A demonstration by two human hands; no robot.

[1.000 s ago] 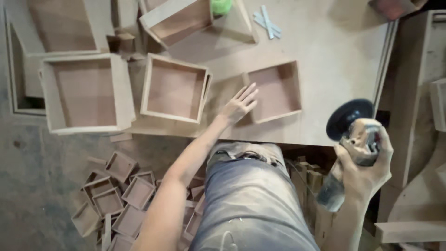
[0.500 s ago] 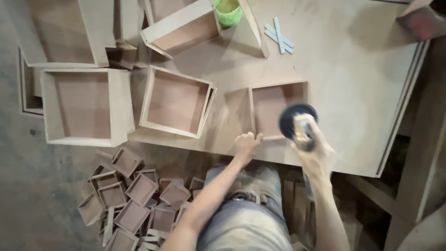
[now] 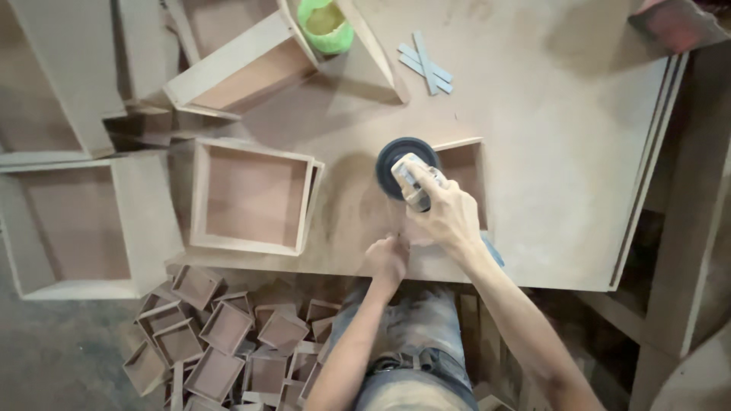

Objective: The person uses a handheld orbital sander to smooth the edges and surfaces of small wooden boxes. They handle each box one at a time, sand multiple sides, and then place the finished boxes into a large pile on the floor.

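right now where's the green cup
In the head view, the green cup stands at the top of the worktable, left of centre, beside an open wooden box and left of the grey strips.

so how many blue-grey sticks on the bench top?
3, possibly more stacked: blue-grey sticks crossed in one pile at the table top's far middle, right of the green cup.

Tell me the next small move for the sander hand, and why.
Probably lower the sander a touch onto the near-left edge of the small wooden box. The right hand holds its disc right over that edge, while the left hand braces the box's near side at the table edge.
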